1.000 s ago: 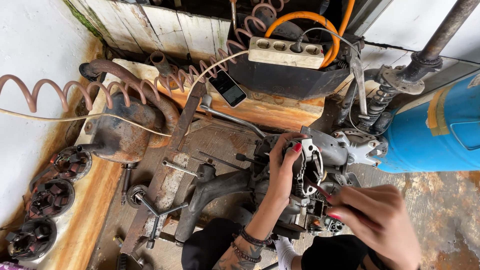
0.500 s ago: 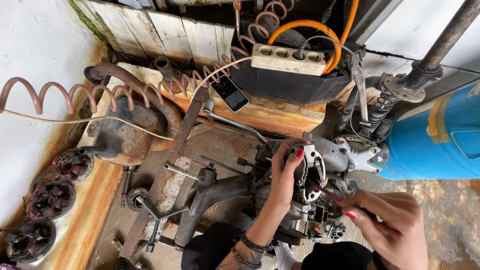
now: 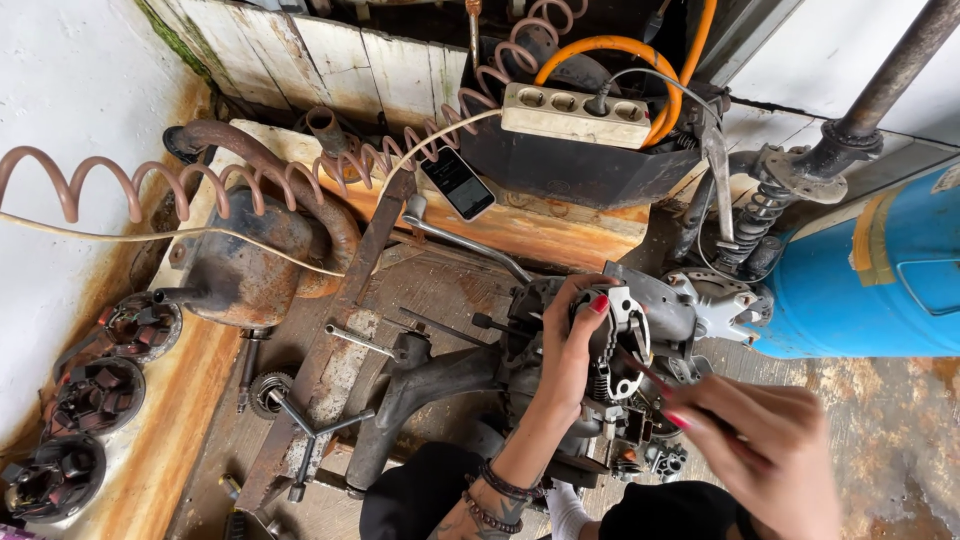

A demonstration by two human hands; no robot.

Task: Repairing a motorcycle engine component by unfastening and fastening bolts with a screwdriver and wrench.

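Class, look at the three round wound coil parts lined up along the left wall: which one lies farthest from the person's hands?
The bottom coil part, at the picture's lower left corner. The other two sit further up the wall's edge, each closer to the left hand on the engine.

Dull grey cast-metal engine part [image 3: 625, 335] under the left hand [image 3: 565, 350]; beyond it, rough rusted steel tank [image 3: 245, 265] (flaking), glossy blue plastic drum [image 3: 880, 270] beside the right hand [image 3: 770, 445].

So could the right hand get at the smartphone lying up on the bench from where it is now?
Probably not without shifting. The right hand is low by the engine part, holding a thin tool; the smartphone lies far across, beyond the left hand and the engine itself, which sit in between.
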